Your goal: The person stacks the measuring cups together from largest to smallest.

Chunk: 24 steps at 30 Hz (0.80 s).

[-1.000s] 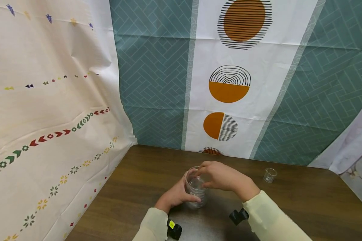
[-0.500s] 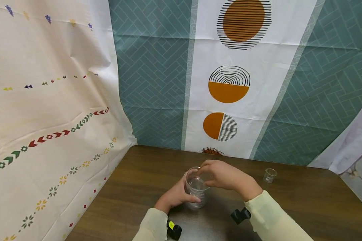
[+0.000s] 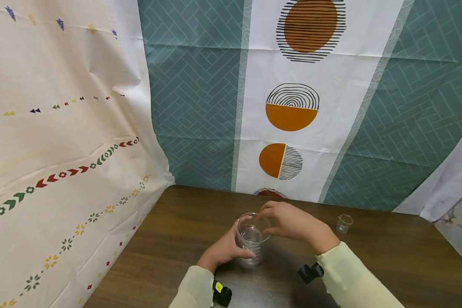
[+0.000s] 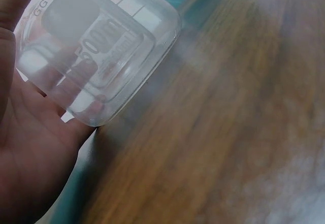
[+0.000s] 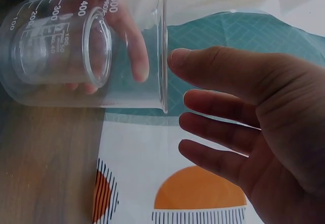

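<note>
- Where it hangs behind the table [image 3: 169, 244], a teal-and-white backdrop [image 3: 192, 94]: herringbone lines on the teal, orange discs with black linework on the white.
- Cream cloth [image 3: 61, 64], draped at left, printed with rows of small coloured motifs.
- Table, dark brown, wood-grained, beneath both hands.
- Sleeves [image 3: 358, 273], two, pale yellow.
- Right hand [image 3: 292, 222], back uppermost in the head view; fingers loosely bent, parted from the thumb, grasping nothing. Fingertips lie at the rim of the large beaker [image 5: 124, 89], though whether any touches is hard to tell.
- Left hand [image 3: 229, 248], curled round the side of the large beaker, thumb in front, fingers seen through the glass.
- Large beaker, clear, upright near the table's middle, in the left hand's grip; white scale reaching 500.
- Inner beaker [image 5: 61, 56], clear, inside the large beaker, its rim below the outer one; white graduations of its own.
- Wrist units [image 3: 311, 273], two, black, one at each cuff.
- Small beaker [image 3: 344, 223], clear, upright towards the right, well apart from the pair.
</note>
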Motion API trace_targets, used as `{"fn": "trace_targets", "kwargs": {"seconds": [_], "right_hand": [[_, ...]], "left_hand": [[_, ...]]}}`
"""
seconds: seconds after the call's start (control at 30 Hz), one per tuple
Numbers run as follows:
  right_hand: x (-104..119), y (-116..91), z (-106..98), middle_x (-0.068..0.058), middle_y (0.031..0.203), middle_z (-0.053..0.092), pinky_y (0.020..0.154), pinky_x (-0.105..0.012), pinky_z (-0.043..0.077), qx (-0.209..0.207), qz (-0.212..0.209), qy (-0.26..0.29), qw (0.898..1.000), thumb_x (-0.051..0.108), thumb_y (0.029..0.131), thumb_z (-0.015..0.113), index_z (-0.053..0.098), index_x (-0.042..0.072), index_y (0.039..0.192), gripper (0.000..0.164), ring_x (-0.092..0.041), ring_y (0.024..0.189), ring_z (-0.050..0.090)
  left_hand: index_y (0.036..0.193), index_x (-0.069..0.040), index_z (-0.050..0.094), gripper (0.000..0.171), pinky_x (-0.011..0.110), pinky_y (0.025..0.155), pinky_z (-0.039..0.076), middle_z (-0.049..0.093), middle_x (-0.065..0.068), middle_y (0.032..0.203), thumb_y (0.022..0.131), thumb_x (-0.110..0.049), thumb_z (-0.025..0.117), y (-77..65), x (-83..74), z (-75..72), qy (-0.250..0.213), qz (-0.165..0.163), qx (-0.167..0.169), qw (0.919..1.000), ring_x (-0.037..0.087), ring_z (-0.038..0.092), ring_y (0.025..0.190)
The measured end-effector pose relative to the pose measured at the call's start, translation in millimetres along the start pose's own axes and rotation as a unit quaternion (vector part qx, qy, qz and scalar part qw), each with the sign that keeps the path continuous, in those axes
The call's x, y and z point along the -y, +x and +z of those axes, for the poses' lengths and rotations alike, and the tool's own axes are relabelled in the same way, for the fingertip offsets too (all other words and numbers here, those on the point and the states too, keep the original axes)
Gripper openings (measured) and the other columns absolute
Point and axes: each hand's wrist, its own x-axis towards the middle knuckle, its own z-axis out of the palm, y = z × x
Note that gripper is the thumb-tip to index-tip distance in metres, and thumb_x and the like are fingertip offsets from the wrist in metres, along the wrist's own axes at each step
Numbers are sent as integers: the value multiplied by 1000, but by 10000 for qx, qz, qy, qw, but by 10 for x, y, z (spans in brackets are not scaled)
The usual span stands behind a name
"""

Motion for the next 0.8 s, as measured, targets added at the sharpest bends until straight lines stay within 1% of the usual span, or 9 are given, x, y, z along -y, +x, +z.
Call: {"fn": "trace_targets", "kwargs": {"seconds": [0.1, 0.23, 0.6, 0.8], "right_hand": [[-22, -11, -9, 1, 115, 64, 89, -36, 53, -54, -30, -34, 10000, 21, 81, 78, 70, 14, 112, 33, -16, 102, 62], [-46, -25, -16, 0, 114, 64, 90, -37, 53, -46, 29, 8, 10000, 20, 81, 77, 70, 12, 112, 33, -17, 103, 62], [-116, -44, -18, 1, 114, 65, 91, -39, 52, -38, 149, 49, 9999, 20, 81, 78, 71, 13, 111, 32, -19, 103, 62], [-155, -72, -34, 0, 113, 65, 90, -39, 52, -85, 137, 75, 9998, 21, 81, 78, 70, 13, 113, 33, -18, 102, 62]], "left_hand": [[143, -47, 20, 99, 39, 101, 41, 44, -1, 145, 74, -22, 85, 2, -9, 0, 6, 4, 5, 10000, 19, 49, 126], [143, -46, 21, 98, 39, 101, 41, 45, -2, 144, 74, -22, 85, 4, -8, -1, 19, 32, 20, 10000, 19, 49, 125], [143, -47, 22, 99, 48, 105, 34, 45, -4, 142, 71, -26, 87, 1, -4, -6, 146, -31, -94, 9998, 20, 46, 127], [142, -46, 23, 98, 48, 105, 34, 44, -3, 141, 70, -26, 88, 12, 13, -7, 160, -20, -131, 9998, 20, 45, 126]]}}
